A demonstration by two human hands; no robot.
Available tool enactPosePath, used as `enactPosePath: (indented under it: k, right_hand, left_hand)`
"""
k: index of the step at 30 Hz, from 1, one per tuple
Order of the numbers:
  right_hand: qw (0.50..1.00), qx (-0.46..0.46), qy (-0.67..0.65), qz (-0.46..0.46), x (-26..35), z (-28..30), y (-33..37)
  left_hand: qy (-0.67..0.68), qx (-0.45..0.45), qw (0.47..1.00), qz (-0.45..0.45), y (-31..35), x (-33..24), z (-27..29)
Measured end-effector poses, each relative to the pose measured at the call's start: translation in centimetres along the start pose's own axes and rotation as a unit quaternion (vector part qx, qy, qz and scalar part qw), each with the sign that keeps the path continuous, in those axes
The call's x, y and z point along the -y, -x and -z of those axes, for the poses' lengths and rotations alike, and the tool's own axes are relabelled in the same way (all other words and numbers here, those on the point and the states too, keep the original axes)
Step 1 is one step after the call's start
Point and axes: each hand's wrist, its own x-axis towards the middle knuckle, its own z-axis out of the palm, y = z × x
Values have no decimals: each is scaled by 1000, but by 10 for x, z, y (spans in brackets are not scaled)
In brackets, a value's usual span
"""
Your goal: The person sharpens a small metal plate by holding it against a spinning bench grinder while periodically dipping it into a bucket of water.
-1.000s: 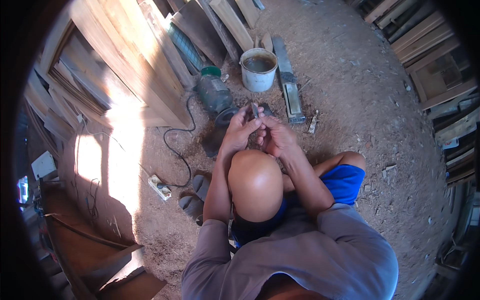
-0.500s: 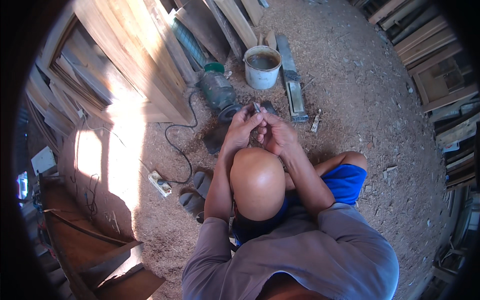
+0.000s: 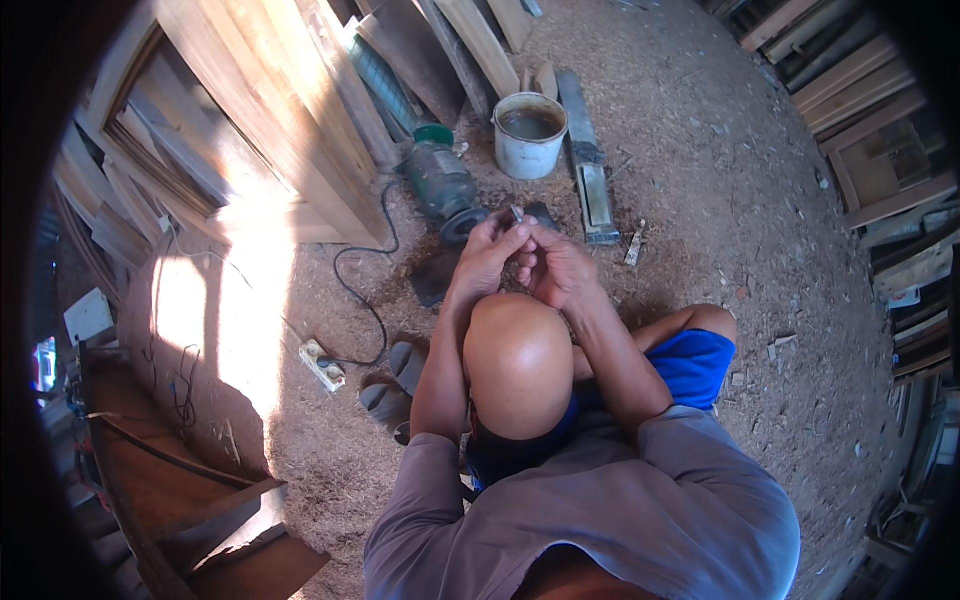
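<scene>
Just beyond my raised knee, my left hand [image 3: 487, 252] and my right hand [image 3: 561, 264] meet, both closed with their fingertips pinched together. A small, thin metal piece [image 3: 517, 213] pokes up between the fingertips; its kind is too small to make out, and the fingers cover most of it. Past my left hand lies a green electric motor tool [image 3: 440, 180] with a dark disc [image 3: 463, 226] at its near end. A white bucket [image 3: 528, 158] of murky liquid stands beyond my hands. To its right, a sharpening stone [image 3: 595, 194] rests on a long narrow board [image 3: 573, 107].
A dark cord [image 3: 338, 268] runs from the motor tool to a white power strip [image 3: 321, 366]. Sandals [image 3: 386, 404] lie by my left forearm. Wooden frames [image 3: 270, 110] lean at the left, and timber [image 3: 860, 75] is stacked at the right. Rusty sheet metal [image 3: 165, 430] sits lower left.
My view has shifted very slightly. Both hands keep their pinch on the small metal piece, whose tip looks slightly turned.
</scene>
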Motion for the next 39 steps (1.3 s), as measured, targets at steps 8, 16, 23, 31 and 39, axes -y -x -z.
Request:
enactPosePath:
  k: [8, 16, 23, 31, 39]
  right_hand:
    - [999, -24, 24, 7, 0, -11, 5]
    - [968, -13, 221, 121, 5, 7, 9]
    - [937, -24, 322, 130, 3, 15, 17]
    - [954, 15, 291, 71, 8, 13, 25]
    - [977, 91, 192, 23, 5, 22, 19]
  left_hand:
    - [17, 11, 1000, -22, 2, -1, 3]
    - [5, 53, 982, -182, -2, 4, 6]
    - [90, -36, 986, -133, -3, 15, 18]
    - [217, -4, 972, -93, 6, 9, 22]
    - [252, 85, 960, -89, 7, 16, 25]
